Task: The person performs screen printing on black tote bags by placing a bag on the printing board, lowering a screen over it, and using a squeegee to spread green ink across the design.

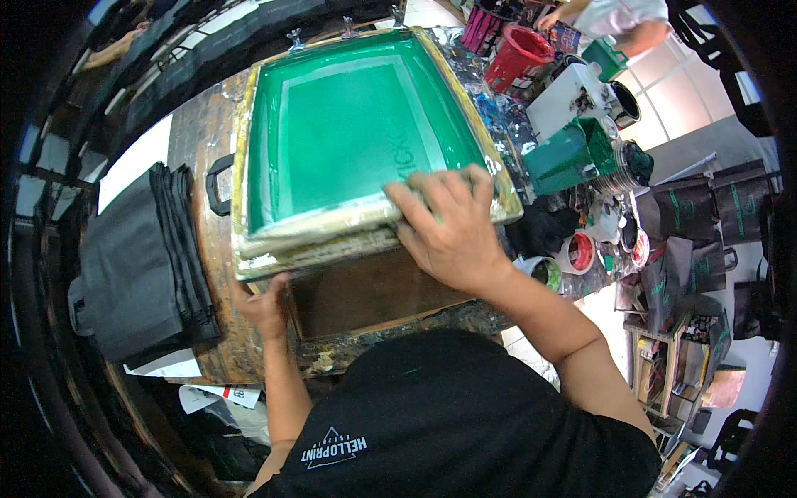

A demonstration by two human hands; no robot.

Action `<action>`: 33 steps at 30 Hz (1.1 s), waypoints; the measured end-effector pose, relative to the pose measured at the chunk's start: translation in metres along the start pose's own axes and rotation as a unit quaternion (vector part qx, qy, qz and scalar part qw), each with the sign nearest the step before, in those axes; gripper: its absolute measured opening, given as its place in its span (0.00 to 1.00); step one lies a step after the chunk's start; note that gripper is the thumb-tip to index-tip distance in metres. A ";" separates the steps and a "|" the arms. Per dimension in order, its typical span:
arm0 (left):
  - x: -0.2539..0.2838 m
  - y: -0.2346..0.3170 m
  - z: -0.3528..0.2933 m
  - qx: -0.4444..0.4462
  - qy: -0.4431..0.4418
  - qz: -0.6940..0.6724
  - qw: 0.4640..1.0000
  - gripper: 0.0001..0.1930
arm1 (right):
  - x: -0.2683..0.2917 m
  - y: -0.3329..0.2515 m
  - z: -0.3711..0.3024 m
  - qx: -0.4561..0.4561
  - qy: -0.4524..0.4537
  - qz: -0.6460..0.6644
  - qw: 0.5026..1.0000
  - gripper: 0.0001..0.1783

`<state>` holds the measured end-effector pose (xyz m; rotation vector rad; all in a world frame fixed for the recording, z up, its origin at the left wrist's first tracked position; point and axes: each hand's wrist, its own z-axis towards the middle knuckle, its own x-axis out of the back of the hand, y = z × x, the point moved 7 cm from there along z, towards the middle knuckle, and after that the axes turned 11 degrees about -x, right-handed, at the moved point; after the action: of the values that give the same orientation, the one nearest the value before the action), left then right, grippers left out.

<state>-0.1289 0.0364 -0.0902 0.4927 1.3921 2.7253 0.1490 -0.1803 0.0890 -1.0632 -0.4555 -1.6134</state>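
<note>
Holding screen frame (pixel 324 230), green ink (pixel 452 124) inside

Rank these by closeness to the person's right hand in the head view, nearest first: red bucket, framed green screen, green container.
1. Framed green screen: its near edge is in the right hand.
2. Green container: right of the screen.
3. Red bucket: beyond the container, toward the top.
</note>
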 end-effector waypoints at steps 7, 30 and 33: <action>-0.034 0.159 0.133 -0.103 0.102 -0.100 0.984 0.33 | 0.067 -0.011 0.118 0.048 0.165 -0.073 0.982 0.26; -0.079 0.002 0.076 -0.035 -0.200 0.175 0.963 0.28 | 0.118 -0.004 0.231 0.022 0.049 -0.042 0.998 0.35; -0.078 0.067 0.137 -0.029 -0.181 0.110 0.977 0.20 | 0.105 0.008 0.235 0.014 0.083 -0.061 0.995 0.34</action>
<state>-0.0069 0.0895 0.0176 1.1338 1.2236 2.6404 0.2507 -0.0661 0.2965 -0.8863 -0.4379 -1.7819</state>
